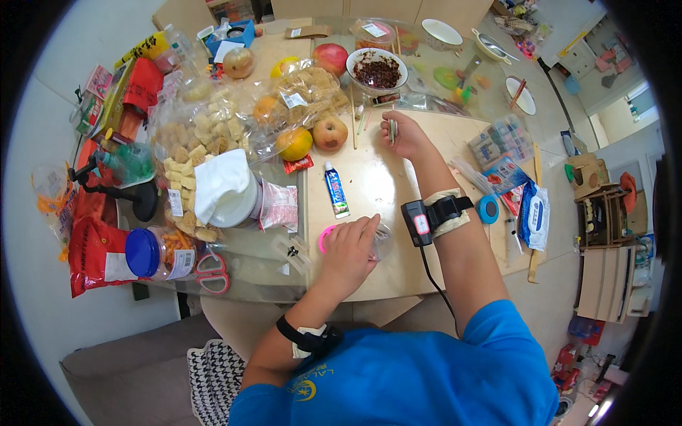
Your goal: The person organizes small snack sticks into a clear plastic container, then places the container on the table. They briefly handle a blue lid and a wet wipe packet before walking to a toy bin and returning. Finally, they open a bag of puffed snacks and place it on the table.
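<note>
My right hand (405,136) is closed around several short thin sticks (393,131), held above the far part of the pale wooden board. A few similar thin sticks (364,121) lie on the board close by. Nearer to me, my left hand (349,247) grips a small clear container (381,244), mostly hidden by my fingers, with pale sticks inside. A round pink piece (325,238) shows at its left side; whether it is joined to the container I cannot tell. Between the hands lies a blue toothpaste-like tube (337,190), apart from both.
On the left crowd snack bags (205,130), a blue-lidded jar (144,253), red-handled scissors (213,272) and a black stand (143,202). Fruit (330,133) and a bowl of dark food (377,72) stand beyond. At right are a compartment box (501,142), blue tape (487,209) and wipes (534,215).
</note>
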The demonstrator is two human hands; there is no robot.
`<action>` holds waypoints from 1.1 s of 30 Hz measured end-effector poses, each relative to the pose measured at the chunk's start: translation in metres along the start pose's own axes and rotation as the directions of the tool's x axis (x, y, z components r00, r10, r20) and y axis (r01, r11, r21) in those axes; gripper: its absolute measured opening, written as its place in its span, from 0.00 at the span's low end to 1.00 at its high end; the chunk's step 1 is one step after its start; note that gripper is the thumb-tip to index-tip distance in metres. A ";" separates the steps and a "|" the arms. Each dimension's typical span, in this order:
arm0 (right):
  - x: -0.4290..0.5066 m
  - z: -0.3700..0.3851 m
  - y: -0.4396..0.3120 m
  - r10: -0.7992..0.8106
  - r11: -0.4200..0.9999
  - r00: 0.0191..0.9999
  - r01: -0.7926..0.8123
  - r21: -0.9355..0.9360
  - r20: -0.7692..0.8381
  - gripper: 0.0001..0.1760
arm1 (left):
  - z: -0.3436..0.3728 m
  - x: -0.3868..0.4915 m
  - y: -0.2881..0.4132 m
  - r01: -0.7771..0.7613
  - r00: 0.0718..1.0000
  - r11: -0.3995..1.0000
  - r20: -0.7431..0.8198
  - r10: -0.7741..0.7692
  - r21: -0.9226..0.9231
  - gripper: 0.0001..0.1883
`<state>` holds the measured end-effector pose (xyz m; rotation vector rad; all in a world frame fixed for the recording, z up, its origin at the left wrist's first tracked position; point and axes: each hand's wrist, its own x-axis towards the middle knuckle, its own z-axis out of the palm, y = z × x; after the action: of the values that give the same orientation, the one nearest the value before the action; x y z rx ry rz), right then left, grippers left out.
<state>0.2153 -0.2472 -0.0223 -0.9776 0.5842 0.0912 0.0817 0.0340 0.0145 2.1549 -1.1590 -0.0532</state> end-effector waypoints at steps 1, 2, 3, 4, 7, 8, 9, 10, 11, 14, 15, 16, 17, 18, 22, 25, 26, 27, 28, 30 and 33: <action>0.009 0.003 0.002 -0.068 0.968 0.989 0.033 -0.249 -0.134 0.14 | 0.000 0.000 0.000 -0.004 1.000 1.000 -0.004 0.004 0.001 0.41; 0.015 0.006 0.004 -0.158 0.868 0.944 -0.007 -0.497 -0.289 0.17 | -0.001 0.000 0.000 -0.006 1.000 1.000 -0.006 0.006 -0.006 0.41; 0.019 0.008 0.005 -0.308 0.723 0.917 0.054 -0.688 -0.252 0.20 | -0.001 0.000 0.000 -0.004 1.000 1.000 -0.002 0.004 -0.001 0.40; 0.022 0.013 0.006 -0.443 0.523 0.869 0.051 -0.851 -0.221 0.24 | -0.001 0.000 0.000 0.002 1.000 1.000 0.003 -0.002 -0.003 0.40; 0.024 0.032 0.002 -0.422 0.274 0.869 -0.150 -0.950 -0.259 0.29 | -0.002 0.001 0.000 0.010 1.000 1.000 0.007 -0.010 -0.014 0.39; 0.023 0.038 0.001 -0.420 0.243 0.866 -0.181 -0.953 -0.271 0.27 | -0.002 0.001 -0.001 0.011 1.000 1.000 0.007 -0.011 -0.019 0.39; 0.020 0.043 0.000 -0.422 0.211 0.864 -0.200 -0.957 -0.274 0.26 | -0.002 0.001 -0.001 0.008 1.000 1.000 0.003 -0.008 -0.016 0.39; 0.019 0.047 -0.002 -0.420 0.193 0.869 -0.198 -0.961 -0.263 0.25 | -0.002 0.001 -0.001 0.005 1.000 1.000 -0.002 -0.005 -0.014 0.39; 0.017 0.050 -0.005 -0.422 0.175 0.874 -0.183 -0.967 -0.242 0.24 | -0.002 0.001 -0.001 0.002 1.000 1.000 -0.007 -0.002 -0.012 0.38; 0.017 0.058 -0.010 -0.428 0.118 0.872 -0.206 -0.971 -0.237 0.21 | -0.002 0.001 0.000 -0.002 1.000 1.000 -0.021 0.002 -0.007 0.38; 0.017 0.060 -0.011 -0.428 0.098 0.867 -0.235 -0.967 -0.254 0.20 | -0.002 0.001 0.000 -0.005 1.000 1.000 -0.025 0.005 -0.004 0.38; 0.018 0.063 -0.011 -0.403 0.081 0.878 -0.245 -0.966 -0.257 0.19 | -0.002 0.001 0.000 -0.008 1.000 1.000 -0.030 0.008 -0.002 0.37; 0.019 0.066 -0.012 -0.376 0.063 0.887 -0.266 -0.962 -0.269 0.18 | -0.002 0.001 0.000 -0.011 0.999 1.000 -0.035 0.011 0.002 0.37; 0.020 0.068 -0.013 -0.347 0.044 0.894 -0.286 -0.957 -0.283 0.17 | -0.002 0.000 0.000 -0.009 0.999 1.000 -0.034 0.009 0.001 0.37; 0.021 0.073 -0.013 -0.401 0.036 0.883 -0.250 -0.968 -0.243 0.20 | -0.001 0.000 -0.002 -0.025 0.999 0.999 -0.030 0.026 0.019 0.38; 0.023 0.077 -0.013 -0.364 0.014 0.893 -0.278 -0.960 -0.264 0.20 | 0.000 0.000 -0.003 -0.035 0.999 0.999 -0.032 0.036 0.027 0.39; 0.022 0.077 -0.013 -0.358 0.002 0.894 -0.288 -0.958 -0.269 0.20 | 0.000 0.001 -0.003 -0.036 0.999 0.999 -0.033 0.037 0.024 0.38; 0.021 0.076 -0.012 -0.352 -0.012 0.895 -0.298 -0.954 -0.275 0.20 | 0.000 0.001 -0.003 -0.031 0.999 0.999 -0.027 0.032 0.017 0.39; 0.020 0.075 -0.012 -0.363 -0.009 0.891 -0.295 -0.955 -0.272 0.20 | 0.000 0.001 -0.003 -0.027 0.999 1.000 -0.022 0.027 0.009 0.39; 0.018 0.073 -0.012 -0.383 -0.005 0.885 -0.288 -0.958 -0.264 0.21 | -0.001 0.001 -0.002 -0.018 1.000 1.000 -0.013 0.018 -0.002 0.39; 0.012 0.061 -0.019 -0.399 -0.070 0.899 -0.224 -0.972 -0.179 0.17 | -0.002 0.000 -0.001 -0.011 1.000 1.000 -0.008 0.011 -0.007 0.39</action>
<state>0.2576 -0.2117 0.0118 -2.6989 0.8509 0.2105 0.0834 0.0353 0.0150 2.1409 -1.1651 -0.0436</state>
